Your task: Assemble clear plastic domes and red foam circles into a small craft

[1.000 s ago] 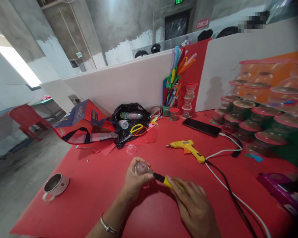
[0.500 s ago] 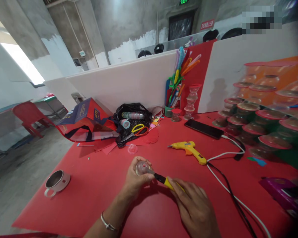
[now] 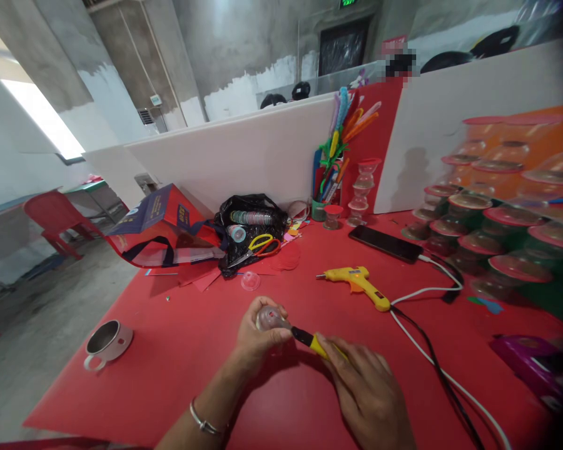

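Observation:
My left hand [image 3: 261,334] is closed around a small clear plastic cup [image 3: 268,317], held tilted above the red table, with a small red spot showing on it. In my right hand [image 3: 366,384] is a slim tool with a yellow and black handle [image 3: 304,337]. Its narrow greyish end reaches the cup beside my left thumb. Whether that end is a blade or a rod I cannot make out, and my left fingers hide part of the cup.
A yellow glue gun [image 3: 356,284] lies beyond my right hand, cords trailing right. Behind it is a phone [image 3: 385,244]. Stacked clear cups [image 3: 511,219] stand right, a mug [image 3: 107,344] left. Scissors [image 3: 258,250] rest on a black bag [image 3: 234,259], near a clear lid [image 3: 250,281].
Both hands keep nearly the same place and hold. The cup and tool have shifted only very slightly.

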